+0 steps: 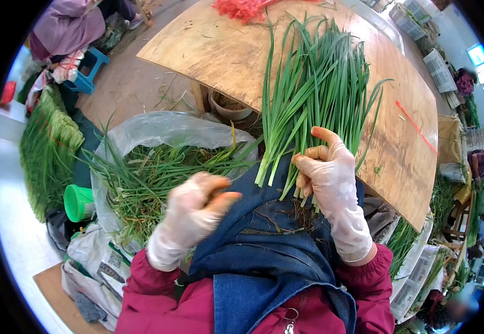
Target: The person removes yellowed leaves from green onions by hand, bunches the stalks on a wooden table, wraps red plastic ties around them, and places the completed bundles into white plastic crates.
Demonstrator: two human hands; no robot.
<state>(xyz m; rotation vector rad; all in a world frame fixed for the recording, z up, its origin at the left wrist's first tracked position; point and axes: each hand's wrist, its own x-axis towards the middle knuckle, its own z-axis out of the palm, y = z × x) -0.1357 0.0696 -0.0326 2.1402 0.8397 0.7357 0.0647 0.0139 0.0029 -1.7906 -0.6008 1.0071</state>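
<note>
Both my hands wear thin whitish gloves with bare, stained fingertips. My right hand [334, 175] is closed around the pale lower ends of some Chinese chives [295, 181], its index finger raised. Their green leaves stretch away over the wooden board, among a larger spread of Chinese chives [331, 83]. Left of it, over the edge of my lap, my left hand [193, 214] has loosely bent fingers, with a gap to the thumb and nothing visible between them. Brown root scraps [278, 220] lie on my blue denim apron [236, 245] below the right hand.
A clear plastic bag [158, 125] full of loose leaves and trimmings stands at my left. The wooden board [220, 55] bears red netting [239, 8] and a red string [417, 128]. Farther left are bundled greens [50, 145], a green bucket [79, 203] and a blue stool [89, 69].
</note>
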